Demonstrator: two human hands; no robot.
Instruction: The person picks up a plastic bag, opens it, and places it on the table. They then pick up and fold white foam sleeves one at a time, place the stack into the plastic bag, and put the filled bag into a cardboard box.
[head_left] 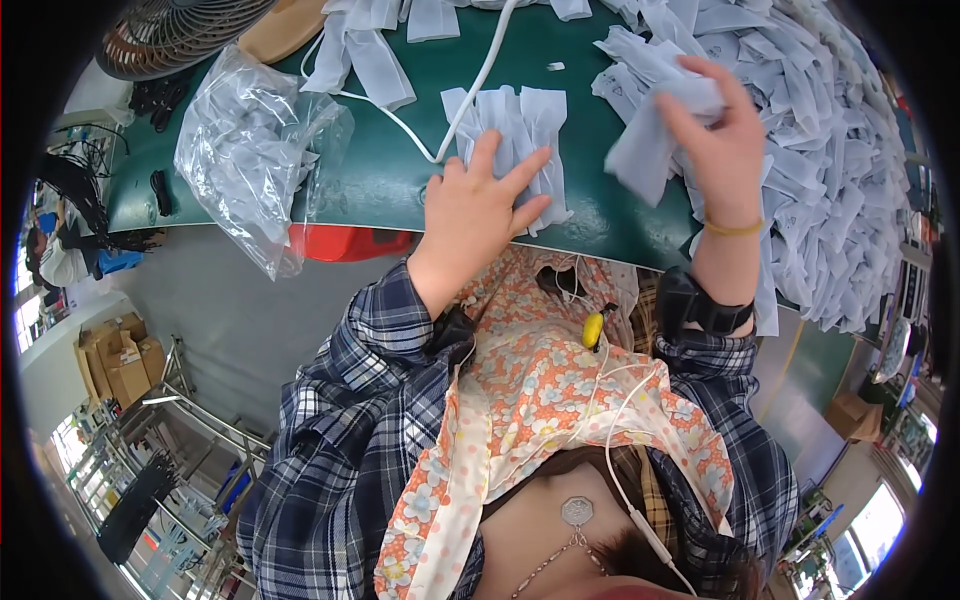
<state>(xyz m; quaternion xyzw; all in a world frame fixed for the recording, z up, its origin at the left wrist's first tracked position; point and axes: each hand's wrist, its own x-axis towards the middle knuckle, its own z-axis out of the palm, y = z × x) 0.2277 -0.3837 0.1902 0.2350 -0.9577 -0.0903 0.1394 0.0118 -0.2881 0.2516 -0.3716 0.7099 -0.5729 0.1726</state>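
My left hand (pixel 475 195) lies with its fingers spread on a row of flat, pale white packets (pixel 545 115) near the table's front edge. Raised over the table to the right is my right hand (pixel 725 130), its thumb and fingers closed on another white packet (pixel 645 155), which hangs down slightly blurred. Behind that hand a large heap of similar packets (pixel 820 150) covers the right side of the table. A clear plastic bag (pixel 240 150) filled with white packets rests to the left, partly over the edge.
A white cable (pixel 487 70) crosses the green table (pixel 390 185) beside my left hand. More packets (pixel 375 70) lie at the far side, near a fan (pixel 180 35). Something red (pixel 355 243) sits below the table edge. Cardboard boxes (pixel 120 360) stand farther left.
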